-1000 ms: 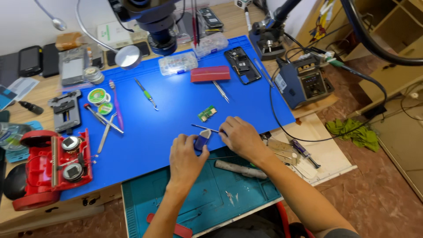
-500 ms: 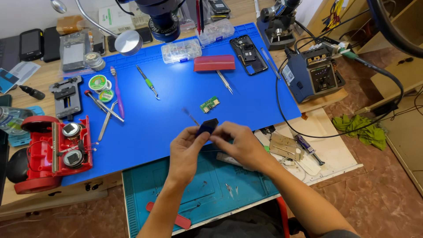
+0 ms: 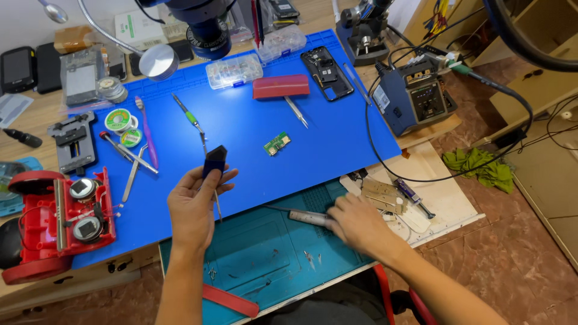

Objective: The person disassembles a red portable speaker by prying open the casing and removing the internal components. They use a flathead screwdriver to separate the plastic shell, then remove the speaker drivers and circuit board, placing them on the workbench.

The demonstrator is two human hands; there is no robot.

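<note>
Nearest the camera lay the teal mat (image 3: pixel 265 253), and on its upper edge the right hand (image 3: pixel 361 225) rested with its fingers curled down over the end of a grey pen-like tool (image 3: pixel 308 217); whether they had closed on it could not be told. Just beyond the teal mat, over the near edge of the blue mat (image 3: pixel 337 138), the left hand (image 3: pixel 195 204) was raised, its fingers pinched narrow around a small dark blue part (image 3: pixel 214 161) and a thin metal probe (image 3: pixel 212 180). By the look of it, the work was midway: the part was in hand but nothing yet joined. Further up the blue mat lay a small green circuit board (image 3: pixel 276 144), untouched, and at its far edge an opened phone body (image 3: pixel 326 72).
</note>
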